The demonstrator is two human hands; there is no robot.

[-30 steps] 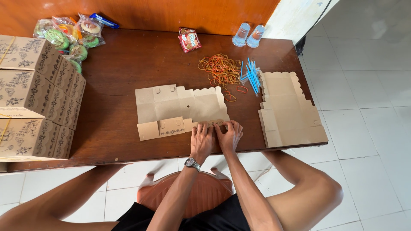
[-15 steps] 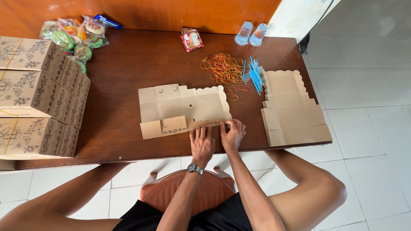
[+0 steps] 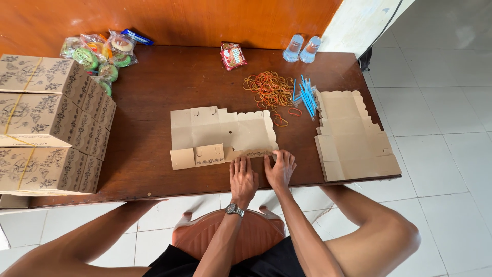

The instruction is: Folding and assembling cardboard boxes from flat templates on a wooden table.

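A flat, unfolded brown cardboard box blank (image 3: 221, 134) with scalloped edges lies on the dark wooden table (image 3: 154, 92). My left hand (image 3: 242, 178), with a wristwatch on its wrist, and my right hand (image 3: 280, 169) lie side by side at the blank's near edge. Their fingers press down on a narrow printed flap (image 3: 253, 153) folded along that edge. Neither hand lifts anything off the table.
A stack of more flat blanks (image 3: 353, 136) lies at the right. Rubber bands (image 3: 269, 90) and blue straws (image 3: 306, 95) sit behind the blank. Finished printed boxes (image 3: 46, 123) stand stacked at left, with wrapped snacks (image 3: 97, 54), a snack packet (image 3: 232, 55) and two water cups (image 3: 302, 48) beyond.
Both hands have slid slightly along the blank's near edge, still pressing the flap. The camera view has shifted a little; nothing else on the table has moved.
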